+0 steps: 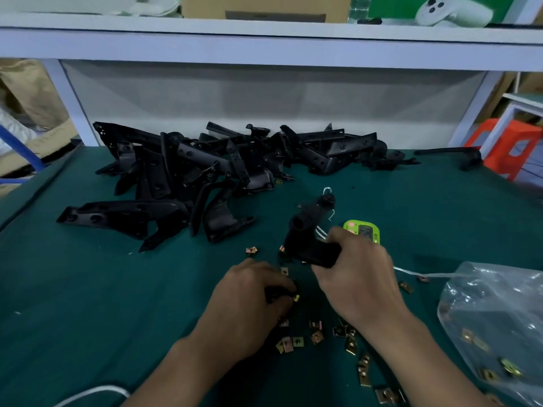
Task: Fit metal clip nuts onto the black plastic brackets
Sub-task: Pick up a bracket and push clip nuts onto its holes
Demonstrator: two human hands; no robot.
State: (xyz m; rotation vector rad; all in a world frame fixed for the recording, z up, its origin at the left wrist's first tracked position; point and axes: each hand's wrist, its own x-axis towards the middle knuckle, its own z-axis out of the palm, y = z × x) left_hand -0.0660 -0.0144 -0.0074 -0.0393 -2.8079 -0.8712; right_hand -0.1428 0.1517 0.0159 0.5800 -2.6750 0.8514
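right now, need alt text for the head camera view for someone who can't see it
A person's right hand grips a black plastic bracket at a green workbench while the left hand curls round a small black piece. Loose clip nuts lie scattered near the hands, a pile of brackets behind, a clear bag of nuts at right.

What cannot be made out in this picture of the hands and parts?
Head view only:
The dark piece in the left hand: curled fingers cover most of it.
The near end of the black bracket: the right hand grips over it.
The green timer display: blurred, partly behind that hand.
The plastic bag: cut by the right edge; its clip nuts are too blurred to count.
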